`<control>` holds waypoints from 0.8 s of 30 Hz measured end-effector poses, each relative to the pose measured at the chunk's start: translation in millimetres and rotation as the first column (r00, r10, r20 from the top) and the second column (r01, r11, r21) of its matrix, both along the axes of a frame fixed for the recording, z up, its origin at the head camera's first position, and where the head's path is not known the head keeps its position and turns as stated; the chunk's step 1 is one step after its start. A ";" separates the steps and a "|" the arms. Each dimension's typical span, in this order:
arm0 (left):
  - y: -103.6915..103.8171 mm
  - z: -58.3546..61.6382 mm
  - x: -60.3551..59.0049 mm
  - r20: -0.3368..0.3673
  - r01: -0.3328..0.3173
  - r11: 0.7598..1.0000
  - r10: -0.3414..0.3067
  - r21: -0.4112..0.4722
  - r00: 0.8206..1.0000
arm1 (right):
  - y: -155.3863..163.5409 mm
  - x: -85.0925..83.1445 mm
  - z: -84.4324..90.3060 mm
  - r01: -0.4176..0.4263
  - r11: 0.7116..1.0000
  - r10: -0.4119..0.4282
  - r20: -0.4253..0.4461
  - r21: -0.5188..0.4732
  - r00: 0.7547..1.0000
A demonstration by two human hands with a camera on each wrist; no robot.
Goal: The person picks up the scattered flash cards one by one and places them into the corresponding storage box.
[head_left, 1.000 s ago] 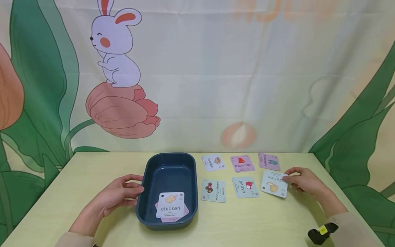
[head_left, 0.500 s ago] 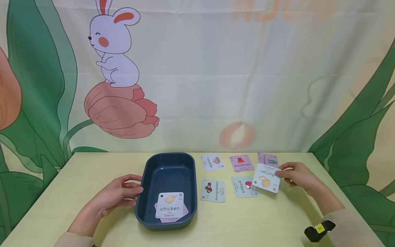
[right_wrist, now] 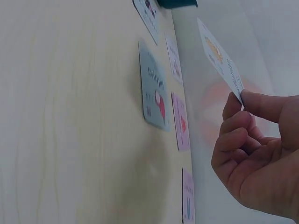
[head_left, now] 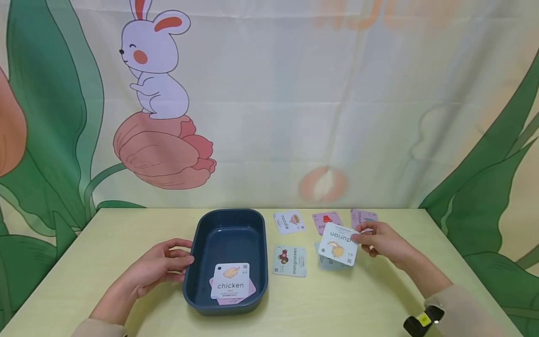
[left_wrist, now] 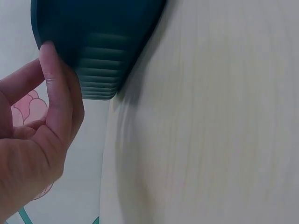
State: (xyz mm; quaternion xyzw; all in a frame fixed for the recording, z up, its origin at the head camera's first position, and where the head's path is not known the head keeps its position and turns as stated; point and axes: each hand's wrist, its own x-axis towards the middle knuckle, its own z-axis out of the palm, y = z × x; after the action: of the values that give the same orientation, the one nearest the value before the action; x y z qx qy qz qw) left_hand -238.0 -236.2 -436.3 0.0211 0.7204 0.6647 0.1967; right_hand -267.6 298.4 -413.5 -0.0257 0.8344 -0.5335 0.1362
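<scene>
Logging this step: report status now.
Right hand pinches durian card, lifted above table. Left hand touches blue tray. Chicken card in tray. Path unobstructed.

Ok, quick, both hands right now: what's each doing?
Left hand: open, fingers resting against the blue tray.
Right hand: pinching the durian card, lifted off the table.

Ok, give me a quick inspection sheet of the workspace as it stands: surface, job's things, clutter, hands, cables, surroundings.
Surface: pale wooden table, flat.
Job's things: durian card lifted off the table; dark blue tray holds the chicken card on top of a pink card.
Clutter: noodle card, mangosteen card, two purple cards and one pale blue card partly hidden behind the durian card, all lying on the table.
Hands: right hand pinches the durian card's edge; left hand touches the tray's outer wall.
Cables: nothing seen.
Surroundings: rabbit-and-leaf backdrop.
</scene>
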 end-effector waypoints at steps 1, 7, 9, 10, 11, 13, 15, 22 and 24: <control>-0.1 0.0 0.1 -0.003 0.003 1.000 -0.003 0.000 1.000 | -3.9 0.9 1.6 -0.005 1.000 0.005 -0.003 -0.004 1.000; -0.6 -0.3 0.8 -0.013 0.029 1.000 -0.029 0.010 1.000 | -27.3 5.1 10.9 -0.050 0.999 0.050 -0.028 -0.014 0.998; -0.1 -0.4 1.2 -0.013 0.036 0.999 -0.036 0.013 0.999 | -34.5 6.2 13.6 -0.054 0.998 0.054 -0.029 -0.013 0.998; 0.4 -0.3 1.4 -0.014 0.039 0.999 -0.039 0.013 0.999 | -37.7 6.8 14.9 -0.055 0.998 0.054 -0.029 -0.011 0.998; 1.0 -0.2 1.6 -0.013 0.039 0.999 -0.038 0.013 0.999 | -41.2 7.5 16.2 -0.058 0.998 0.058 -0.032 -0.012 0.998; 2.1 0.0 2.0 -0.012 0.035 0.999 -0.035 0.011 0.999 | -47.8 9.1 18.6 -0.063 0.998 0.062 -0.036 -0.016 0.997; 2.7 0.2 2.3 -0.007 0.032 0.999 -0.032 0.010 0.999 | -55.2 10.7 20.0 -0.074 0.997 0.073 -0.035 -0.026 0.997; 2.9 0.8 3.1 0.021 0.036 0.999 -0.036 0.004 0.999 | -80.3 11.2 24.3 -0.152 0.986 0.151 -0.025 -0.064 0.988; 2.9 0.8 3.0 0.029 0.042 0.999 -0.042 0.003 0.999 | -86.9 10.3 25.1 -0.185 0.981 0.183 -0.032 -0.064 0.983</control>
State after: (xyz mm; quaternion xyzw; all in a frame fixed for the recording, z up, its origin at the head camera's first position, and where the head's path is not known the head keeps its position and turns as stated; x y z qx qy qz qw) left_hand -235.0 -233.3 -435.6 0.0268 0.7163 0.6614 0.2208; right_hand -257.3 211.5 -388.4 -0.1142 0.8120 -0.5456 0.1731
